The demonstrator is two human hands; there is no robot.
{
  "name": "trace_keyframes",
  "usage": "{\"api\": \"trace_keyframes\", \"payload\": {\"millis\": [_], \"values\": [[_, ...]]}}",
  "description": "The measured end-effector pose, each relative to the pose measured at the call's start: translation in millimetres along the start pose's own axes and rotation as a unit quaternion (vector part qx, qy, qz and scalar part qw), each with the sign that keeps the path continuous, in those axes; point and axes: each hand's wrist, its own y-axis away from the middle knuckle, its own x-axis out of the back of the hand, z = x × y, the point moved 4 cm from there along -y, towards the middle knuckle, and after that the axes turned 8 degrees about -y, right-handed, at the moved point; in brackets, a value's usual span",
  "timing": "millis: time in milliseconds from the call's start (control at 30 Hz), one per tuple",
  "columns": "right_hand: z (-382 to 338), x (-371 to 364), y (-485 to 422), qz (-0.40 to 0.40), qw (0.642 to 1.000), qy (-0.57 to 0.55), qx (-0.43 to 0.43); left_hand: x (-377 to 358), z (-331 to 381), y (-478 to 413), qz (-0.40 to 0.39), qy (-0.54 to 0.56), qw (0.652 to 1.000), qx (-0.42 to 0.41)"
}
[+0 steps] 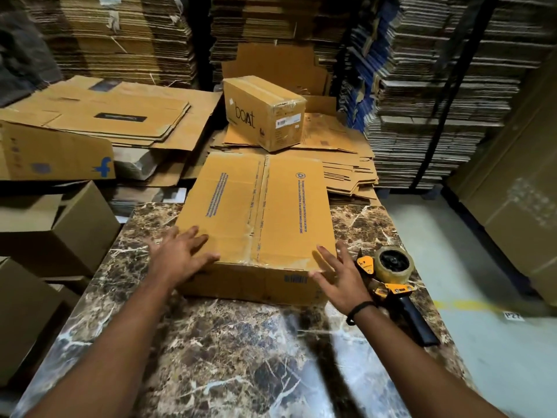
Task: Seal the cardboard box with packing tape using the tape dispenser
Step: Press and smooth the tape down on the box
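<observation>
Fingers spread flat, nothing grasped: the left hand (180, 251) presses the near-left corner of the flat brown cardboard box (259, 218) on the marbled table (211, 342); the right hand (337, 282) touches its near-right corner, the yellow-and-black tape dispenser (391, 276) just right.

My matt brown cardboard box (256, 212), its seam taped glossy, sits on a polished marble-look table (229, 357); at three o'clock, the tape dispenser (391, 276) appears yellow metal with a black plastic handle.
</observation>
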Motion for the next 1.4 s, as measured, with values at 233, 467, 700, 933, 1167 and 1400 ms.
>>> {"api": "trace_keyframes", "payload": {"millis": [233, 467, 700, 933, 1167, 1400], "values": [[7.3, 10.7, 1.4, -0.007, 0.998, 0.054, -0.005, -10.9, 20.8, 33.9, 0.014, 0.016, 1.000, 0.011], [-77.6, -11.8, -33.7, -0.005, 0.953, 0.288, 0.097, 6.4, 56.9, 19.9, 0.023, -0.066, 0.984, -0.163], [-110.9, -105.6, -95.2, -0.128, 0.932, 0.337, 0.033, -9.5, 70.4, -4.6, -0.063, -0.047, 0.968, -0.239], [-96.1, -92.9, 8.0, -0.127, 0.941, 0.300, 0.093, -16.8, 68.7, -6.9, -0.047, -0.053, 0.966, -0.250], [-125.8, -70.0, -62.1, -0.017, 0.962, 0.245, 0.119, 22.3, 63.7, -30.2, 0.025, 0.171, 0.980, -0.101], [-103.4, -89.6, -195.4, -0.115, 0.932, 0.340, 0.057, 13.1, 102.8, -149.3, 0.029, 0.092, 0.991, -0.091]]}}
